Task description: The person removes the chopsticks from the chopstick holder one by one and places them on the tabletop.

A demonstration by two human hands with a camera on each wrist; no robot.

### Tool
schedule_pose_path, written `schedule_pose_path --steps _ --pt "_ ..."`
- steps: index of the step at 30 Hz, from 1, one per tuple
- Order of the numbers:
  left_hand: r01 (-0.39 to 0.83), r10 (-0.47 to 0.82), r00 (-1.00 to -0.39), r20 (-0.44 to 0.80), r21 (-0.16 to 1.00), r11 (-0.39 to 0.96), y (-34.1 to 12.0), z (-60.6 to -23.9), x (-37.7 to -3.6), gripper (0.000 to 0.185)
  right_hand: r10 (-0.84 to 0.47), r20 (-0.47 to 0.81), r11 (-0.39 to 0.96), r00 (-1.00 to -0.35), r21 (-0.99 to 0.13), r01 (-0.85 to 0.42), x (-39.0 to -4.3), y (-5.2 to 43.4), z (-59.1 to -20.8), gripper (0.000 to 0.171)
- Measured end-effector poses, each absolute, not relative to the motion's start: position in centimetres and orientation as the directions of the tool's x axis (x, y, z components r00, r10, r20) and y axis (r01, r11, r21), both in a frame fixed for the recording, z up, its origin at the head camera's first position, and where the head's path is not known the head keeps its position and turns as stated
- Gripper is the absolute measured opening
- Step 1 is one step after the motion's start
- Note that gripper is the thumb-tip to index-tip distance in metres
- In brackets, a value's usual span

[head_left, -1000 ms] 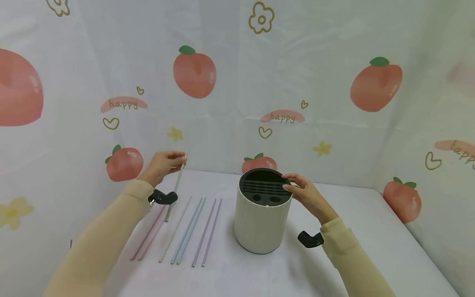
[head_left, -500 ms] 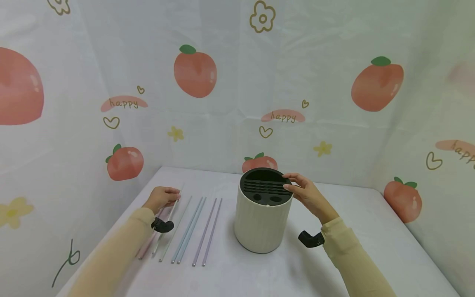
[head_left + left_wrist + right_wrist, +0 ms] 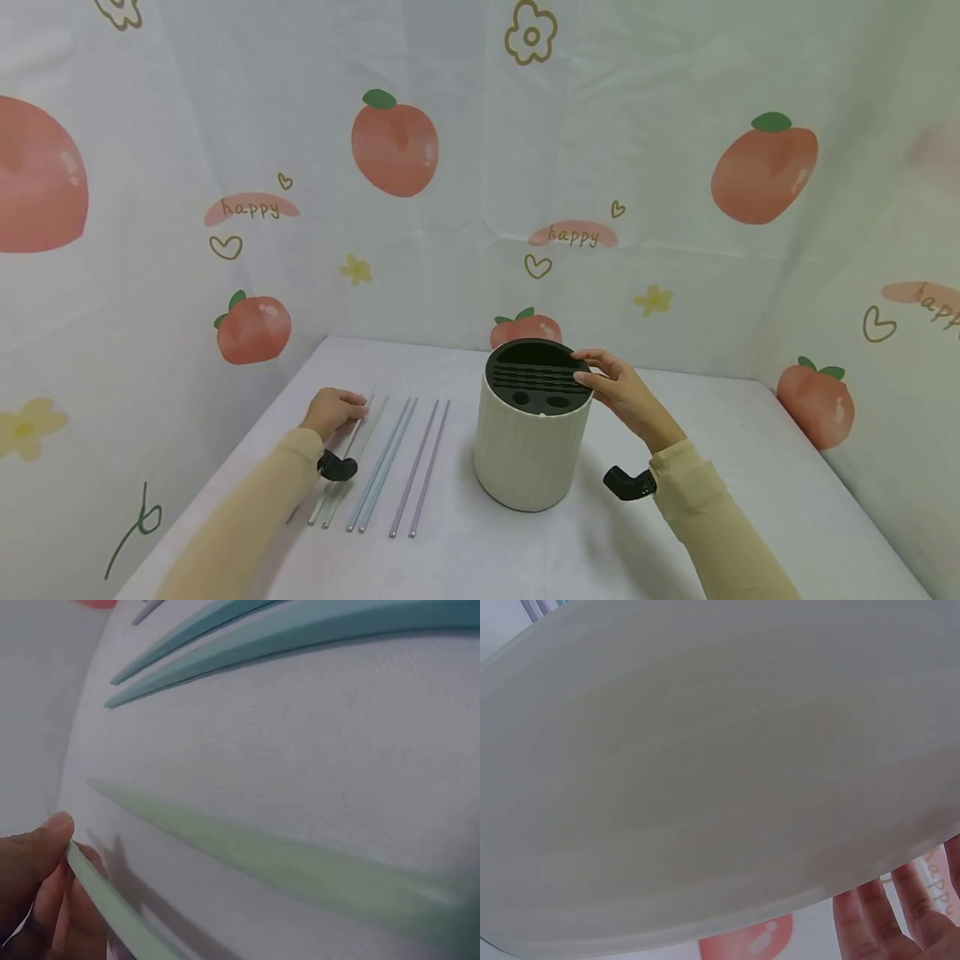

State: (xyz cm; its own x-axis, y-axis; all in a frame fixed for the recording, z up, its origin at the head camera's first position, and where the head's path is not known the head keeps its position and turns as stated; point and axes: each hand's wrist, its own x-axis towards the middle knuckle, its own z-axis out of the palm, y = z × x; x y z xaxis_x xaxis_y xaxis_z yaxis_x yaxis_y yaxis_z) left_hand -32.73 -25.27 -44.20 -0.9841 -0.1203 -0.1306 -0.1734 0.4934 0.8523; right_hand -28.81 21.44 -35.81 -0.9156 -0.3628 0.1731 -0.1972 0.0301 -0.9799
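Observation:
My left hand point(image 3: 333, 412) pinches a pale green chopstick point(image 3: 112, 907) near its thin end, low over the table at the left. Beside it lies a second green chopstick point(image 3: 285, 859); a narrow gap and a shadow separate the two in the left wrist view. My right hand point(image 3: 618, 396) rests thumb and fingertips on the rim of a cream ribbed utensil holder point(image 3: 525, 462) with a black slotted top point(image 3: 536, 377). In the right wrist view its fingers point(image 3: 874, 915) lie along the holder's far side, fairly straight.
Right of the green pair lie two blue chopsticks point(image 3: 386, 467), then two purple chopsticks point(image 3: 423, 471) nearer the holder. Pink chopsticks at the far left are mostly hidden by my left arm. A white cloth with peach prints point(image 3: 393, 150) hangs behind the table.
My left hand has come down from above the back of the table, bringing the green chopstick low beside the other green one. My right hand stays on the holder.

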Motion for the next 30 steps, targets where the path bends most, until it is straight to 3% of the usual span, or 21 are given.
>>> schedule_pose_path --steps 30 --pt "-0.192 -0.15 -0.98 -0.128 0.801 0.568 -24.53 -44.93 -32.77 0.018 -0.365 0.171 0.025 -0.915 -0.981 -0.193 -29.0 21.54 -35.8 0.025"
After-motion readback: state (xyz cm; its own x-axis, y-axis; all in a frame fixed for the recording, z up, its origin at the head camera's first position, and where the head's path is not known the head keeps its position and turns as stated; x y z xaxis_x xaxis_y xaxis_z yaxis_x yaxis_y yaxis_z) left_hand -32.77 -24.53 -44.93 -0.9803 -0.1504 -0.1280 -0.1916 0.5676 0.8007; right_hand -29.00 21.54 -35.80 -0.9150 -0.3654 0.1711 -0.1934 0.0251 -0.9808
